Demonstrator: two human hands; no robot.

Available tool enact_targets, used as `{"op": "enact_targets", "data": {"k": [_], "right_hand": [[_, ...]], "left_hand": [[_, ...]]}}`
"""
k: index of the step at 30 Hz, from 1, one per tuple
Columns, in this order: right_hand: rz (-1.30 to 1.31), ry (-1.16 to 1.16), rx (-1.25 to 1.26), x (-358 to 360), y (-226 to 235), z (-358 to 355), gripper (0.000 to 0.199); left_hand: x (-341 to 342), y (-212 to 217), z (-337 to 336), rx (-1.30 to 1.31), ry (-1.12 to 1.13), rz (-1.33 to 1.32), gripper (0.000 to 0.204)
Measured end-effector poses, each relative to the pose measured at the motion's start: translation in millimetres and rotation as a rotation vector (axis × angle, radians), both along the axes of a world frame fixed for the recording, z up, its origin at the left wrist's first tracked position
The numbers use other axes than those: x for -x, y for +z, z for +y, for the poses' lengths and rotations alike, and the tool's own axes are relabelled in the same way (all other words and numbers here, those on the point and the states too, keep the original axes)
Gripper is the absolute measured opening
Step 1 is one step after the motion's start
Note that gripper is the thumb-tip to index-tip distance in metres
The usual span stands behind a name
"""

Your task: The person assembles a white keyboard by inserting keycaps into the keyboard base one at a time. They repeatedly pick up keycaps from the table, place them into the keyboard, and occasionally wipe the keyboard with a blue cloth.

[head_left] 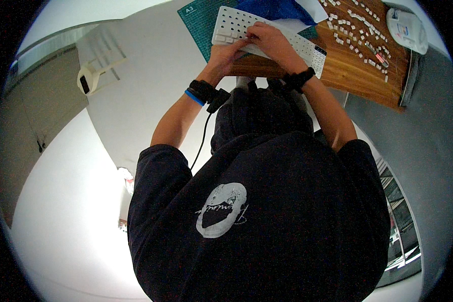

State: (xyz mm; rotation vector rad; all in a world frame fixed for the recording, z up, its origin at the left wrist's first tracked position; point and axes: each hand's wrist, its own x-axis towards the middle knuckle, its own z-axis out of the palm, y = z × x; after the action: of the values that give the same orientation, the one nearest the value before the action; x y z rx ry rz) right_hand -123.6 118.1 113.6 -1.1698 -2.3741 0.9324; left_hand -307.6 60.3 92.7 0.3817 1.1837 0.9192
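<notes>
A white keyboard (231, 21) lies tilted over the table's near edge. Most of its key positions are bare, showing dark switch spots; a few white keycaps (225, 39) sit along its near left part. My left hand (227, 54) is closed on the keyboard's near edge, with the thumb reaching over the top toward the right fingers. Over the middle of the keyboard, my right hand (270, 41) has its fingers drawn together in a pinch at the keys. Whatever sits between those fingertips is hidden. Both wrists wear black bands.
Beneath the keyboard is a green cutting mat (196, 25). Blue cloth (282, 10) is bunched behind it. Many loose white keycaps (355, 32) are spread in rows on the wooden table (337, 70). A clear plastic container (406, 31) stands at the far right. A cable (202, 138) hangs from my left wrist.
</notes>
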Motion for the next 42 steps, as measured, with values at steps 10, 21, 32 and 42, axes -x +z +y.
{"op": "enact_targets", "data": {"k": [10, 21, 32, 42], "right_hand": [[-0.095, 0.054, -0.056, 7, -1, 1, 0.013], [-0.124, -0.012, -0.049, 5, 1, -8, 0.018], [-0.12, -0.006, -0.066, 7, 4, -4, 0.015], [-0.056, -0.051, 0.031, -1, -8, 3, 0.013]], "left_hand": [[4, -23, -7, -0.129, 0.003, 0.049, 0.04], [-3, -2, 1, 0.091, 0.123, -0.029, 0.034], [4, -35, -5, -0.15, -0.057, 0.081, 0.042], [-10, 4, 1, 0.107, 0.122, -0.012, 0.044]]}}
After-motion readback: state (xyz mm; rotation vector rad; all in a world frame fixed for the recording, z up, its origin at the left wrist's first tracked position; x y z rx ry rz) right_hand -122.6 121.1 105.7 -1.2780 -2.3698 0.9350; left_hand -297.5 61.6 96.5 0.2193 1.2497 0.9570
